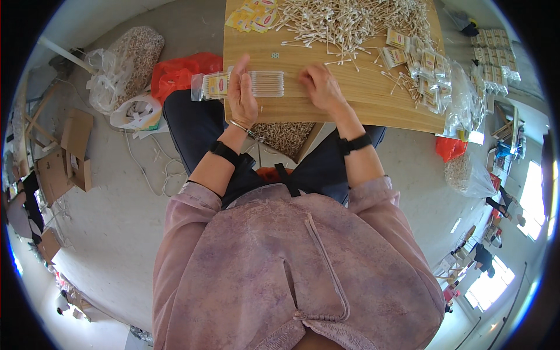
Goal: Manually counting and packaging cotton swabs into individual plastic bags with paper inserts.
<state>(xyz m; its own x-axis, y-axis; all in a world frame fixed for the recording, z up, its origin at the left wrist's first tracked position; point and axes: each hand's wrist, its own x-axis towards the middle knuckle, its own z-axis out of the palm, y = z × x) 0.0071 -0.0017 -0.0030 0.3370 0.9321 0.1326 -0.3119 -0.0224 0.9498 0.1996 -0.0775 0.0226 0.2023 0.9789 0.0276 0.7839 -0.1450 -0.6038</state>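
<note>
Now, packet: clear packet of cotton swabs (245, 84) at the near edge of the wooden table (350, 105), lying flat, steadied for filling
Left hand (241, 93): closed round the packet's middle
Right hand (319, 86): curled flat on the table right of the packet, empty
Loose swabs (350, 23): heaped behind it
Filled packets (423, 70): stacked far right

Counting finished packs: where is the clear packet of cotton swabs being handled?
In the head view, the clear packet of cotton swabs is held in the left hand at the wooden table's near-left edge, left of the right hand.
</note>
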